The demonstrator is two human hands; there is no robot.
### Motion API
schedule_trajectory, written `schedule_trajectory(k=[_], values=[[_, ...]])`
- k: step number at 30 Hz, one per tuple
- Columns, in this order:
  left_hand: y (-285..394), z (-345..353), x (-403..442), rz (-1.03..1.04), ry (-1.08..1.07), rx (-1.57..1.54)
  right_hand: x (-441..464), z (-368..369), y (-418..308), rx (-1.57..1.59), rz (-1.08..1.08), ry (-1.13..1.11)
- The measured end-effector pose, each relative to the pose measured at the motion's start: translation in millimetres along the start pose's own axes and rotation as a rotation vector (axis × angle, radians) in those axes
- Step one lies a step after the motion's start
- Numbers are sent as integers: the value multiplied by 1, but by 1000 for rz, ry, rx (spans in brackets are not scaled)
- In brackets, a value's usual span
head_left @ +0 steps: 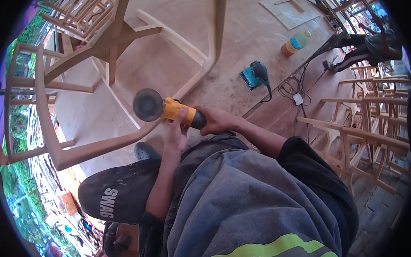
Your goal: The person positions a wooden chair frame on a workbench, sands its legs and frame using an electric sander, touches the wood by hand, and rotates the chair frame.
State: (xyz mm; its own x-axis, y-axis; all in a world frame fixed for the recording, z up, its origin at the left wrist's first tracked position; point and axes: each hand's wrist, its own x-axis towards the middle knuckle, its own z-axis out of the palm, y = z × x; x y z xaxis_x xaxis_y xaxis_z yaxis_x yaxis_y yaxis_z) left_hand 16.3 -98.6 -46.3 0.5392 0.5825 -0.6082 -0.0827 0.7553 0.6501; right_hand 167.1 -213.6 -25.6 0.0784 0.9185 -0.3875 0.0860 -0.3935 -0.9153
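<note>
My left hand is wrapped around the yellow body of a disc sander. My right hand grips the sander's dark rear end. Its round dark pad faces up toward me, at the left. Close around the tool stands a bare wooden chair frame. One of its rails passes just below the pad; whether the two touch I cannot tell. Further off, a teal sander with a cord lies on the dusty board surface.
A bottle of orange liquid and a flat wooden panel are at the back. Coiled cables lie right of the teal sander. Stacked chair frames crowd the right side. Another person is at the far right.
</note>
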Motion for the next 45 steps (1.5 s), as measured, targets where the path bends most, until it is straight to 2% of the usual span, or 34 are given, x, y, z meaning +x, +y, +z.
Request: schedule_trajectory(k=[1,3,5,9,11,12,14,15,16,18,21,22,24,26,28,30,32,34,36,38,39,40,41,42,43,45], values=[[-8,-2,5,-2,-6,6,-4,0,10,-61,25,3],[-27,-6,13,-136,8,-82,-10,8,33,-135,36,20],[-39,-11,17,-118,34,-75,-14,15,40,-169,94,53],[-54,-23,27,-193,71,-152,-25,14,38,-42,81,-3],[-58,-30,33,-235,42,-214,-28,-4,35,-32,203,-41],[-62,-30,35,-255,89,-195,-29,-16,40,-85,249,36],[-66,-30,36,-274,163,-152,-30,-46,84,-479,51,524],[-65,-25,37,-278,167,-136,-27,-69,95,-712,55,748],[-62,-20,36,-245,220,-66,-27,-98,97,-770,186,861],[-63,-24,43,-218,277,21,-26,-144,110,-791,327,967],[-72,-17,68,-66,99,319,-15,-170,154,-740,473,991],[-71,-6,73,-70,99,326,-14,-175,156,-732,478,992],[-73,12,81,-67,-121,673,-16,-181,161,-640,432,965],[-99,24,100,-137,-143,763,-33,-173,171,-656,364,1011],[-115,48,114,-198,-169,718,-61,-157,173,-646,284,1117],[-132,67,132,-237,-178,1099,-102,-126,165,-604,295,1191],[-125,104,138,-293,-257,1231,-148,-89,166,-549,385,1218],[-158,122,166,-147,-336,1297,-190,-50,163,-479,491,1220],[-186,151,189,-96,-253,1324,-220,-13,152,-411,562,1182],[-180,187,196,-34,-308,1317,-242,18,146,-366,608,1125],[-179,204,200,72,-302,1391,-245,30,140,-296,629,1118],[-186,214,204,178,-301,1466,-248,41,133,-221,653,1114],[-195,218,205,161,-318,1475,-250,48,129,-248,708,1057],[-202,221,206,238,-296,1509,-250,52,121,-237,724,1063],[-206,225,206,322,-274,1539,-246,54,112,-244,664,1059],[-204,221,203,339,-304,1583,-237,60,102,-305,555,1059]])
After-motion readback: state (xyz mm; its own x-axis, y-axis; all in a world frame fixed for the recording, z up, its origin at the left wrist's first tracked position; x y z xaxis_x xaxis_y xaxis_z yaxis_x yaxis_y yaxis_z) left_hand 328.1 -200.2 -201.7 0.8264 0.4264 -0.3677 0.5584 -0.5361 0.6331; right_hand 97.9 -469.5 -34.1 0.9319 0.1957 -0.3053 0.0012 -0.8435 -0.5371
